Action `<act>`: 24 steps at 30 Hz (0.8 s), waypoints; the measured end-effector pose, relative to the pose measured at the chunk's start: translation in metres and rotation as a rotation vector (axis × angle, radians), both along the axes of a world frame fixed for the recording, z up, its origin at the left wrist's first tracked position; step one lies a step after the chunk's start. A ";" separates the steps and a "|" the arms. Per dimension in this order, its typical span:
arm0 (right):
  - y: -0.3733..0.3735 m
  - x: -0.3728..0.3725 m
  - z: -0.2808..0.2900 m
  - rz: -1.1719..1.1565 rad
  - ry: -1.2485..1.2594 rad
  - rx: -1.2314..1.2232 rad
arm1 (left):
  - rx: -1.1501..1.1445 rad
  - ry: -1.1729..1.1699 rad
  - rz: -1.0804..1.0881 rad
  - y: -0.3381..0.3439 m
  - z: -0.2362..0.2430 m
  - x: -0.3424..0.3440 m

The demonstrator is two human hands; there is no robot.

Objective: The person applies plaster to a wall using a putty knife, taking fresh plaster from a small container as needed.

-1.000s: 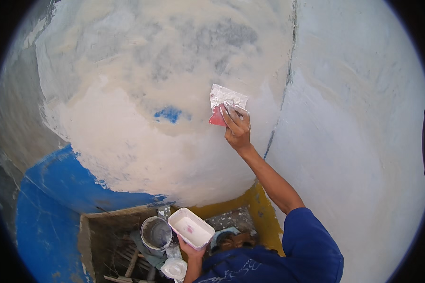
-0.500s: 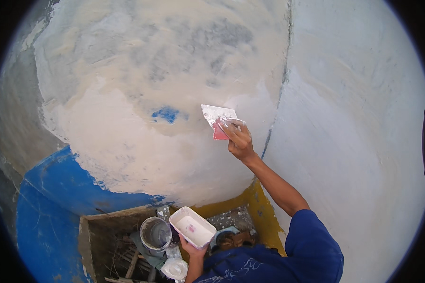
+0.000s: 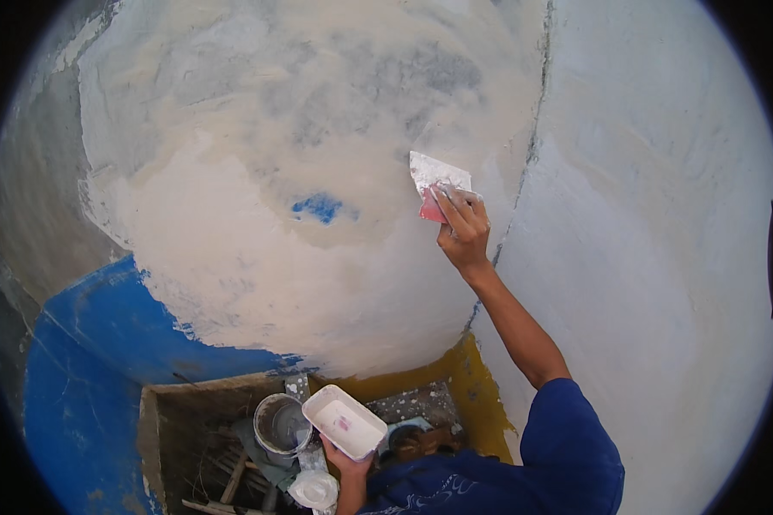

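Note:
My right hand grips a flat putty scraper, whose pink part sits under my fingers and whose blade is smeared with white filler. The blade lies against the wall, which is coated in cream-white filler with grey patches and a small blue spot. Low in front of me, my left hand holds a white rectangular tub from below. Inside the tub are whitish filler and a small pinkish patch. Smears of filler cover the fingers of my right hand.
A bucket with grey residue stands left of the tub, on a paint-spattered board. Near it lies a crumpled white bag. Sticks fill a concrete-edged recess. A pale wall meets the coated one at a corner at right.
My right hand has moved the scraper up and to the right across the wall. The tub in my left hand has barely shifted, and the view has turned slightly.

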State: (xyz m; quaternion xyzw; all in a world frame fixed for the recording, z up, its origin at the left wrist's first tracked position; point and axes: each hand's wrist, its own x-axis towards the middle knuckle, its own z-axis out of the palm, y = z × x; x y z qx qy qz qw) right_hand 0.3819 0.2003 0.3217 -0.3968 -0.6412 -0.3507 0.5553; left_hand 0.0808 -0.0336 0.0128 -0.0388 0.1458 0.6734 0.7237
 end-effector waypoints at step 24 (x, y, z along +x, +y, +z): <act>-0.012 -0.020 0.002 0.133 0.029 0.093 | 0.007 0.013 0.023 0.002 0.007 -0.011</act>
